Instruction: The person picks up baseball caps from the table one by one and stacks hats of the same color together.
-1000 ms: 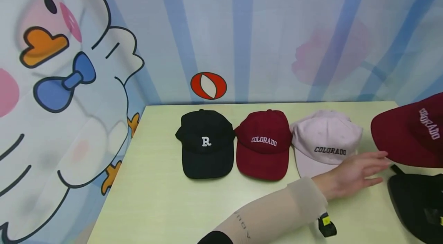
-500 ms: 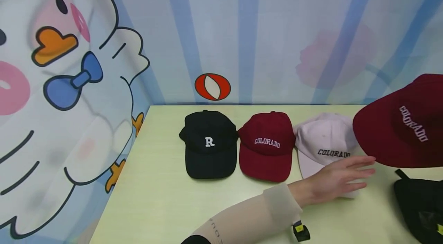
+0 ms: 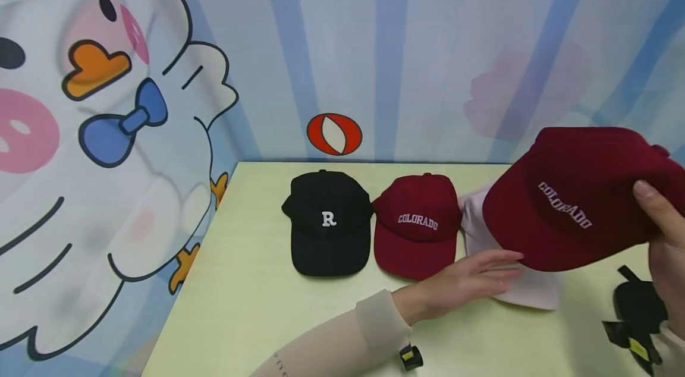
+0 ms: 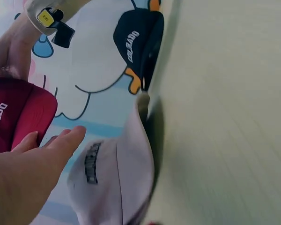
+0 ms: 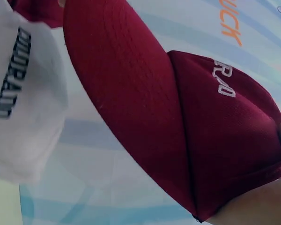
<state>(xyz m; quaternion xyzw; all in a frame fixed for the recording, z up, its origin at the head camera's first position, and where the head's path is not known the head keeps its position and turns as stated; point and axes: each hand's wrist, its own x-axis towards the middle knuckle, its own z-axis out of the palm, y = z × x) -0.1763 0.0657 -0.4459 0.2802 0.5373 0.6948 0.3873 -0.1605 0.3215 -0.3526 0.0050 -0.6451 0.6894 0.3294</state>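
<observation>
My right hand (image 3: 669, 246) grips a dark red baseball cap (image 3: 567, 204) by its crown, thumb on the outside, brim pointing left. The cap is held tilted above the table. My left hand (image 3: 460, 282) reaches out with fingers straight, its fingertips at the brim's lower edge; whether they touch it I cannot tell. Partly hidden behind the held cap lies a pale pink cap (image 3: 530, 288), also seen below the left hand (image 4: 33, 178) in the left wrist view. In the right wrist view, the red cap (image 5: 131, 93) fills the middle.
On the pale table (image 3: 241, 317) a black cap with an R (image 3: 329, 225) and a second red cap (image 3: 416, 225) lie in a row, left of the pink one. Another black cap (image 3: 639, 302) lies at right, partly hidden. A printed cloth backdrop (image 3: 342, 56) stands behind.
My right hand has brought the red cap leftward from the right edge, over the pink cap. My left hand has drawn back left, fingers still extended. The head view has shifted slightly.
</observation>
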